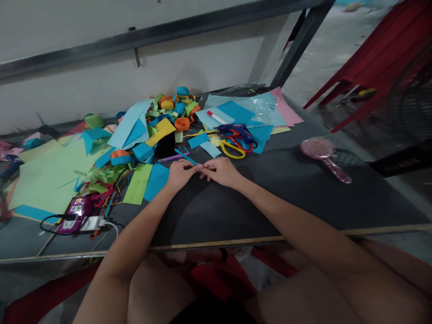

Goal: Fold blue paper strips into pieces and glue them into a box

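Observation:
My left hand (pixel 180 173) and my right hand (pixel 221 171) meet fingertip to fingertip on the dark table (pixel 270 198). Both are closed in a pinch on a thin strip between them, too small to name. A narrow blue paper strip (pixel 186 156) lies just beyond my left hand, beside a purple pen (pixel 172 158). Blue paper pieces (pixel 204 144) lie right behind the hands.
Yellow-handled scissors (pixel 232 150) and a blue glue gun (pixel 236 131) lie behind my right hand. A heap of coloured paper rings (pixel 177 110) and sheets (pixel 50 171) fills the left. A pink hairbrush (pixel 324 155) lies right. A purple phone (pixel 76 211) with a cable sits front left.

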The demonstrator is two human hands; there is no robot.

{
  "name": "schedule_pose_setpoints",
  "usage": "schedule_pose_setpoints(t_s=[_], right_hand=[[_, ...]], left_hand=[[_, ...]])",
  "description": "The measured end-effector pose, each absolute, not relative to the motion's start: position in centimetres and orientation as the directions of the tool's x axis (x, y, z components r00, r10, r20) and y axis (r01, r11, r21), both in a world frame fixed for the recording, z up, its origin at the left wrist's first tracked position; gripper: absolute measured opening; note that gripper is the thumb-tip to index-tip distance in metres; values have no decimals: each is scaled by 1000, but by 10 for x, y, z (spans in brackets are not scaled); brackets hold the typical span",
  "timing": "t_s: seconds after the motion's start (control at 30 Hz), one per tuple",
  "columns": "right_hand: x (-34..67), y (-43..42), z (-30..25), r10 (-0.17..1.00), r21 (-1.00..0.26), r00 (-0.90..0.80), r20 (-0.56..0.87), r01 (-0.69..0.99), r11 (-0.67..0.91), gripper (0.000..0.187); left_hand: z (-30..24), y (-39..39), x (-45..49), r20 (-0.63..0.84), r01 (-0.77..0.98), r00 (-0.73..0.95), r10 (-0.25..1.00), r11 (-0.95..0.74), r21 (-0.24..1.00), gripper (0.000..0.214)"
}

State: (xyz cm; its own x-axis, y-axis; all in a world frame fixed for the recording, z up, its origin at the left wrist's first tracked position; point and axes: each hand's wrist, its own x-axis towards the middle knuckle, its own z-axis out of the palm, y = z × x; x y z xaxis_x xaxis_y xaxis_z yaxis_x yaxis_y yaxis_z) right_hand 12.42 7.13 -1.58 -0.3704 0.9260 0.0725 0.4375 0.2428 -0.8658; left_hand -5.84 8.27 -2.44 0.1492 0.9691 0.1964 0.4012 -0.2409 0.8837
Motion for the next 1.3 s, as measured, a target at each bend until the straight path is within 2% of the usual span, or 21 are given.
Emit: schedule_pose_setpoints(t_s=[0.13, 0.27, 0.43, 0.53, 0.63, 0.87, 1.0, 1.13, 1.3], right_hand=[[124, 70, -17, 936, -892, -346, 60, 402, 206, 23], [127, 71, -20, 947, -933, -316, 65, 319, 170, 31], [126, 75, -20, 961, -975, -234, 147, 130, 181, 36], [124, 75, -17, 956, -990, -274, 103, 68, 126, 40], [122, 73, -13, 944, -998, -326, 44, 34, 58, 38], [122, 71, -11, 924, -1000, -383, 9, 19, 18, 34], [123, 72, -11, 923, -999, -384, 30, 12, 38, 36], [122, 72, -13, 940, -999, -341, -1, 45, 16, 38], [121, 72, -14, 952, -998, -306, -14, 68, 7, 33]], left_hand=[[-28, 85, -57, 188, 387, 147, 971, -231, 893, 34], [-23, 83, -59, 155, 344, 187, 970, -212, 915, 41], [-8, 74, -61, 17, 293, 387, 922, -141, 946, 44], [-3, 69, -59, 7, 282, 491, 871, -167, 945, 41], [-3, 69, -58, -3, 302, 525, 851, -183, 936, 37], [-6, 72, -63, 3, 403, 513, 858, -244, 882, 34], [0, 68, -62, -15, 316, 527, 850, -179, 932, 42], [-2, 69, -60, 115, 200, 340, 933, -191, 961, 41], [-11, 72, -58, 207, 227, 212, 955, -254, 940, 34]])
